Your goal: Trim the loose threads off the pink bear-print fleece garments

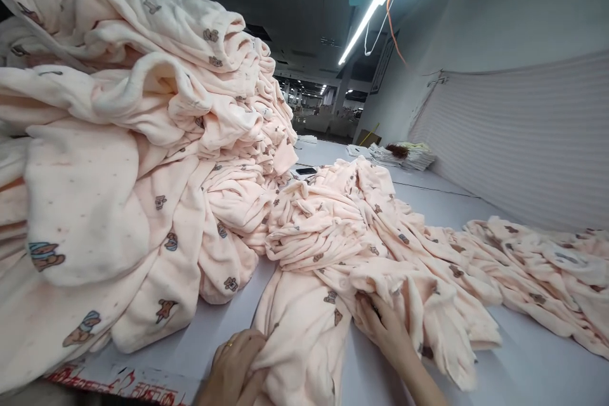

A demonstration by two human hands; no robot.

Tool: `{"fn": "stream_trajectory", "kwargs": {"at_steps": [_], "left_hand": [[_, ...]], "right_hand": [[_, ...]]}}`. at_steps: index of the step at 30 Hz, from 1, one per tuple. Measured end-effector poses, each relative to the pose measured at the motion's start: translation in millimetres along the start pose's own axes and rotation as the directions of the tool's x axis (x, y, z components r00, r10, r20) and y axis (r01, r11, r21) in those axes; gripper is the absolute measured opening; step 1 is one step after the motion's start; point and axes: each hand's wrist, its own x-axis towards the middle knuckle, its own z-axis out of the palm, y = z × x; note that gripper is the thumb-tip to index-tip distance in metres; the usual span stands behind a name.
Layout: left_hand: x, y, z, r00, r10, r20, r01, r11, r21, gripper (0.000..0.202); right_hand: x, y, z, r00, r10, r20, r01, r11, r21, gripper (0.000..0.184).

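Note:
A pale pink fleece garment [304, 336] printed with small brown bears lies bunched on the table in front of me. At its near left edge, my left hand [234, 361], with a ring on one finger, is closed on the cloth. My right hand [380, 323] grips a fold on the garment's right side, its fingertips hidden under the fabric. A small dark object [375, 308] shows by the right fingers; its kind cannot be made out. More of the same pink cloth [404, 247] lies crumpled just beyond the right hand.
A tall heap of pink garments [118, 158] rises on the left. Further pink pieces [537, 273] stretch to the right. A dark phone-like object [306, 170] and stacked white cloths [404, 155] lie farther back on the table [438, 193]. A striped curtain [523, 146] hangs at right.

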Motion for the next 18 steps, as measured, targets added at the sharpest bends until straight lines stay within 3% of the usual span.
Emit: {"fn": "stream_trajectory", "kwargs": {"at_steps": [3, 5, 7, 10, 12, 15, 18], "left_hand": [[8.8, 10.8, 3.3, 0.997, -0.056, -0.051, 0.045, 0.977, -0.206, 0.021], [16.4, 20.0, 8.1, 0.99, -0.141, 0.025, 0.14, 0.919, -0.367, 0.025], [24.7, 31.8, 17.2, 0.971, -0.186, 0.152, 0.24, 0.787, -0.569, 0.036], [35.5, 52.1, 35.6, 0.945, -0.072, 0.318, 0.312, 0.478, -0.821, 0.053], [38.0, 62.0, 48.4, 0.942, 0.009, 0.335, 0.302, 0.411, -0.86, 0.055], [32.2, 65.0, 67.9, 0.981, -0.041, 0.191, 0.18, 0.571, -0.801, 0.052], [23.5, 58.0, 84.5, 0.987, -0.105, -0.123, 0.025, 0.852, -0.523, 0.049]], "right_hand": [[-14.0, -17.7, -3.5, 0.998, 0.028, -0.063, -0.028, 1.0, 0.009, 0.04], [-27.9, -33.9, -1.7, 0.989, 0.077, -0.129, -0.072, 0.997, 0.039, 0.042], [-42.9, -53.5, 6.9, 0.968, 0.147, -0.202, -0.118, 0.982, 0.149, 0.043], [-59.7, -82.5, 29.1, 0.974, 0.143, -0.174, -0.064, 0.917, 0.393, 0.039], [-63.2, -95.5, 42.3, 0.99, 0.067, -0.124, 0.003, 0.872, 0.49, 0.034], [-59.0, -102.1, 50.2, 0.991, 0.111, -0.068, -0.045, 0.78, 0.624, 0.029], [-52.7, -100.4, 49.7, 0.966, 0.251, 0.059, -0.198, 0.577, 0.792, 0.037]]}}
